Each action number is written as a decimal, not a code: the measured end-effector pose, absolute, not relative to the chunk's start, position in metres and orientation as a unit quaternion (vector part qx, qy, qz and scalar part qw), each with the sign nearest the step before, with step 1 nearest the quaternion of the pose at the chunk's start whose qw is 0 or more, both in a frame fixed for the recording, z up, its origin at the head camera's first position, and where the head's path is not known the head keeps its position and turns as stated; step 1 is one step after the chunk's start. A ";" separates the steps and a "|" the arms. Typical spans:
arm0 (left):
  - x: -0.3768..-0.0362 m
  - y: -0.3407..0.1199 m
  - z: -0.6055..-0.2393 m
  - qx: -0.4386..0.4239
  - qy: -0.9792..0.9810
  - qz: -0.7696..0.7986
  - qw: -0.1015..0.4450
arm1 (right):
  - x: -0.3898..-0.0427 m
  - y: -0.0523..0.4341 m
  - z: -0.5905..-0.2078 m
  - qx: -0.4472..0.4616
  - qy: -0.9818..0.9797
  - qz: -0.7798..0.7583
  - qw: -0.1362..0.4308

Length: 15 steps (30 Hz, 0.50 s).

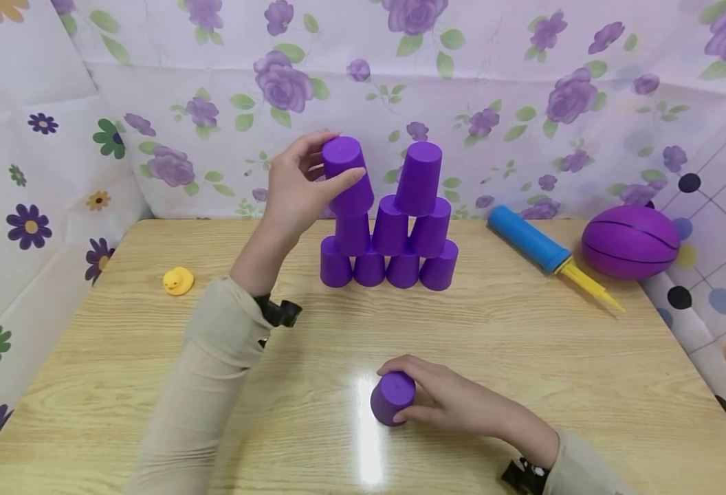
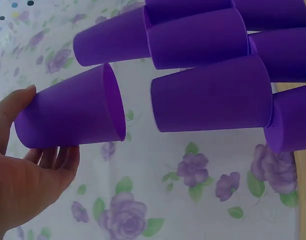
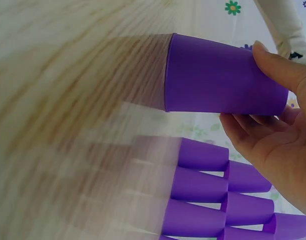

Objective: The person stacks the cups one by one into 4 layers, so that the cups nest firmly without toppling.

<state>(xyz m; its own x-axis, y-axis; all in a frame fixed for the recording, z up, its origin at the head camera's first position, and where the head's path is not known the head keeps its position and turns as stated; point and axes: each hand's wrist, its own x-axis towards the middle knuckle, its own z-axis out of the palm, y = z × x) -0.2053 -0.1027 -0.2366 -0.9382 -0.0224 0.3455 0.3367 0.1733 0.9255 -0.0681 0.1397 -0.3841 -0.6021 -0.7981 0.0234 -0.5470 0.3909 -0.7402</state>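
My left hand (image 1: pixel 295 185) grips an upside-down purple cup (image 1: pixel 352 192) between thumb and fingers. In the left wrist view a gap separates the rim of that held cup (image 2: pixel 68 110) from the middle-row cup (image 2: pixel 212 95) below. The stack has a bottom row of several upturned purple cups (image 1: pixel 403 270), a middle row of three cups (image 1: pixel 390 227), and one top cup (image 1: pixel 421 180) at the right. Nearer the front, my right hand (image 1: pixel 456 400) holds another upturned purple cup (image 1: pixel 388 402); its rim is right at the tabletop in the right wrist view.
A yellow rubber duck (image 1: pixel 179 281) sits left on the wooden table (image 1: pixel 493 330). Toward the back right lie a blue hand pump (image 1: pixel 526 239) with a yellow nozzle and a purple ball (image 1: pixel 630 244). Flowered cloth (image 1: pixel 350 103) hangs close behind the stack.
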 end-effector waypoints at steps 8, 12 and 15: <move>-0.230 -0.094 -0.243 -0.113 -0.731 -0.661 0.127 | -0.069 0.144 -0.380 -0.436 0.804 -0.368 0.168; -0.233 -0.091 -0.247 -0.121 -0.738 -0.653 0.120 | -0.067 0.144 -0.381 -0.433 0.805 -0.370 0.165; -0.234 -0.088 -0.250 -0.130 -0.742 -0.648 0.114 | -0.066 0.143 -0.382 -0.428 0.805 -0.378 0.161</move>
